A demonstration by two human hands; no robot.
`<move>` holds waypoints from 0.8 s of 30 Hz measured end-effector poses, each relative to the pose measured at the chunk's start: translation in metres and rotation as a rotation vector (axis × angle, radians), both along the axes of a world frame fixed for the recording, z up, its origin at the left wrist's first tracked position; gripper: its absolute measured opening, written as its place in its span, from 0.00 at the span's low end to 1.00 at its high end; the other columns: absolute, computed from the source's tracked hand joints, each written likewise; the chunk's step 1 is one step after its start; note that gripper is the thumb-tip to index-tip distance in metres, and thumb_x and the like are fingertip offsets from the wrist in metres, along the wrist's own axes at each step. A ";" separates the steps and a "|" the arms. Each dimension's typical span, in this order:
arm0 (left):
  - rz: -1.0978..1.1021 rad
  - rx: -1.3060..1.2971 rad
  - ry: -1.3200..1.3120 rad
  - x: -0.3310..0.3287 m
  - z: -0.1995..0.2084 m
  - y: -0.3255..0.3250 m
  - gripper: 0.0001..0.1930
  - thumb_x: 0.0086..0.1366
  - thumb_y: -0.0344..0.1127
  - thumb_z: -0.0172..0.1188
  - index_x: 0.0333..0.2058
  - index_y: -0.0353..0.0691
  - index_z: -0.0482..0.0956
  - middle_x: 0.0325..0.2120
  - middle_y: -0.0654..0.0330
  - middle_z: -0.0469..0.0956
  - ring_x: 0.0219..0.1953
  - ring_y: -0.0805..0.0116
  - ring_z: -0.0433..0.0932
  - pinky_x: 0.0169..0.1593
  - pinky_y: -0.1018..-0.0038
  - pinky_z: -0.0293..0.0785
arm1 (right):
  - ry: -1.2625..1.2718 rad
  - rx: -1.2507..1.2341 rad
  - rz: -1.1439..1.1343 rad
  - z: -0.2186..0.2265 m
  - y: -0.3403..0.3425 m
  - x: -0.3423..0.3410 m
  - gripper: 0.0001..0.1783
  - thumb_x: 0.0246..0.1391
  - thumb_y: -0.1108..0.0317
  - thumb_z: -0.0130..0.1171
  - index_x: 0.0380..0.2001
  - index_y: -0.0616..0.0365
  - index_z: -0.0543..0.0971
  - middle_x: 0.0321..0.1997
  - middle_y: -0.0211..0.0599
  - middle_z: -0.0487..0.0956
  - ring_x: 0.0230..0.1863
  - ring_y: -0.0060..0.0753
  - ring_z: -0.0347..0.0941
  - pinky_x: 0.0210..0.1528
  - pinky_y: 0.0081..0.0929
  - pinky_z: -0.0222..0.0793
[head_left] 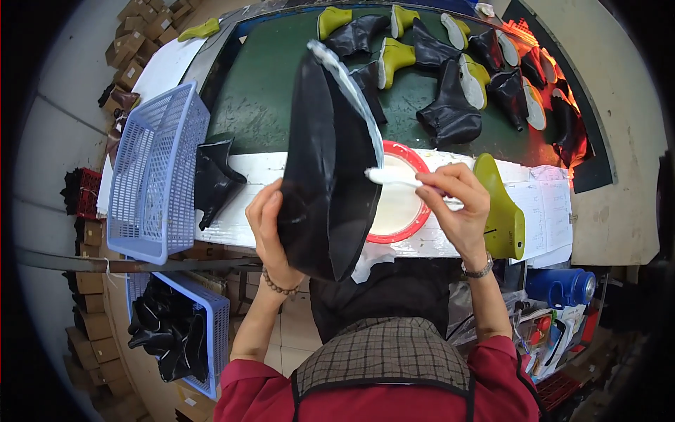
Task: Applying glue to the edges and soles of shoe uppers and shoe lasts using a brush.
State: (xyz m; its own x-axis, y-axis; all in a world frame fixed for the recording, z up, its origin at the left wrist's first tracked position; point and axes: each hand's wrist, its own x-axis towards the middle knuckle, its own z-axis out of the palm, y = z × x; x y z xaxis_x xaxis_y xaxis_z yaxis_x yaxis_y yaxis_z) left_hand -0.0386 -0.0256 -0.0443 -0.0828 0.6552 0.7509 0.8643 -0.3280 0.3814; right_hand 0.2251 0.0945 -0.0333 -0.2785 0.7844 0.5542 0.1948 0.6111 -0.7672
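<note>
My left hand [268, 228] is closed on the lower side of a black leather boot upper [309, 169], held up above the white bench. A strip of white paste runs along the upper's far right edge. Between the fingers and thumb of my right hand [460, 200] is a small white brush [395, 177], pinched by its handle. The brush's white-coated tip lies at the upper's right edge. Below it stands a red-rimmed bowl [418, 224] of white paste, partly hidden by the upper and my right hand. A yellow-green shoe last [500, 211] lies right of my right hand.
On the green belt [256, 105] lie several black boots and yellow-green lasts. An empty blue basket [151, 172] stands at left, beside another black upper [216, 181]. A lower basket [218, 316] holds black uppers. Papers [540, 218] and a blue flask [560, 288] are at right.
</note>
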 end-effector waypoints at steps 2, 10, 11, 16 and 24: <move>0.016 0.101 -0.095 0.001 -0.001 0.008 0.33 0.66 0.25 0.62 0.68 0.34 0.61 0.61 0.50 0.69 0.59 0.60 0.73 0.61 0.67 0.70 | 0.015 -0.006 0.043 -0.003 -0.012 -0.001 0.14 0.48 0.79 0.74 0.40 0.61 0.88 0.35 0.33 0.80 0.32 0.22 0.75 0.33 0.19 0.70; 0.012 0.254 -0.024 -0.005 0.001 0.038 0.34 0.64 0.23 0.64 0.67 0.36 0.62 0.60 0.46 0.68 0.59 0.55 0.72 0.60 0.67 0.71 | -0.119 0.101 0.085 0.013 -0.033 0.003 0.14 0.43 0.76 0.76 0.37 0.58 0.89 0.31 0.33 0.80 0.30 0.28 0.77 0.29 0.23 0.71; 0.043 0.311 -0.030 -0.005 -0.001 0.044 0.33 0.62 0.30 0.67 0.64 0.37 0.65 0.59 0.44 0.70 0.58 0.52 0.72 0.60 0.62 0.69 | -0.111 0.106 0.088 0.014 -0.036 0.002 0.14 0.43 0.76 0.76 0.37 0.57 0.89 0.31 0.33 0.80 0.29 0.27 0.77 0.28 0.23 0.70; 0.133 0.355 0.050 -0.008 -0.005 0.054 0.31 0.59 0.37 0.71 0.60 0.40 0.71 0.58 0.43 0.72 0.57 0.48 0.72 0.59 0.58 0.68 | -0.107 0.061 0.143 0.023 -0.047 -0.001 0.13 0.44 0.76 0.75 0.37 0.57 0.89 0.30 0.32 0.80 0.27 0.25 0.76 0.27 0.23 0.70; 0.068 -0.126 -0.667 -0.062 -0.020 0.003 0.17 0.58 0.18 0.60 0.48 0.28 0.78 0.44 0.52 0.82 0.42 0.70 0.80 0.46 0.74 0.76 | -0.389 -0.016 -0.160 -0.008 0.002 0.013 0.04 0.53 0.68 0.71 0.32 0.54 0.88 0.28 0.29 0.82 0.25 0.30 0.78 0.25 0.24 0.68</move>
State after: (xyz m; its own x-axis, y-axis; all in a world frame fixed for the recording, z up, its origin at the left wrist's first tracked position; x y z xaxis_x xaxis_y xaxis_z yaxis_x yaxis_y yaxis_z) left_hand -0.1002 -0.0225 -0.0647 -0.5453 0.7116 0.4430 0.4480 -0.1992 0.8715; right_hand 0.2376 0.0963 -0.0409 -0.3382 0.8426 0.4190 0.5635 0.5379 -0.6270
